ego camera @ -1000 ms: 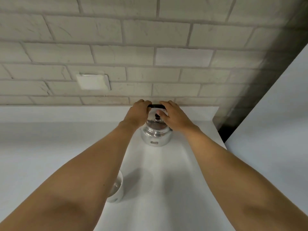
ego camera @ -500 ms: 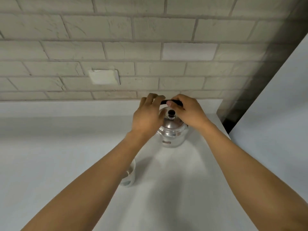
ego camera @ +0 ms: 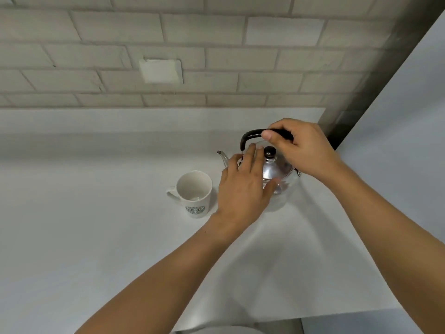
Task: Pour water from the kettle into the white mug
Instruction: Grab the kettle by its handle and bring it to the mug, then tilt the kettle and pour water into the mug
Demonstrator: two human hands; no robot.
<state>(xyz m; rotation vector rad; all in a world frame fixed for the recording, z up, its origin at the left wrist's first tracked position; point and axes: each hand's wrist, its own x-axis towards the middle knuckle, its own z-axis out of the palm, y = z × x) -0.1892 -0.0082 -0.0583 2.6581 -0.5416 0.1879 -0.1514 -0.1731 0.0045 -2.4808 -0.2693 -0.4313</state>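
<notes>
A shiny steel kettle [ego camera: 277, 168] with a black knob and a black arched handle stands on the white counter [ego camera: 96, 225]; its spout points left. My right hand [ego camera: 301, 148] is closed around the top of the handle. My left hand [ego camera: 243, 186] lies flat with spread fingers against the kettle's left front side, covering part of the body. The white mug [ego camera: 195, 194], printed with a green round logo, stands upright just left of the kettle, its handle to the left. Its inside looks almost empty.
A pale brick wall with a white cover plate [ego camera: 161, 71] rises behind the counter. A tall white panel [ego camera: 404, 141] bounds the right side, with a dark gap at the corner. The counter's front edge [ego camera: 289, 319] runs at the lower right.
The kettle has come nearer and now stands right of the mug. My left hand has let go of the handle and dropped to the kettle's side. My right hand still holds the handle.
</notes>
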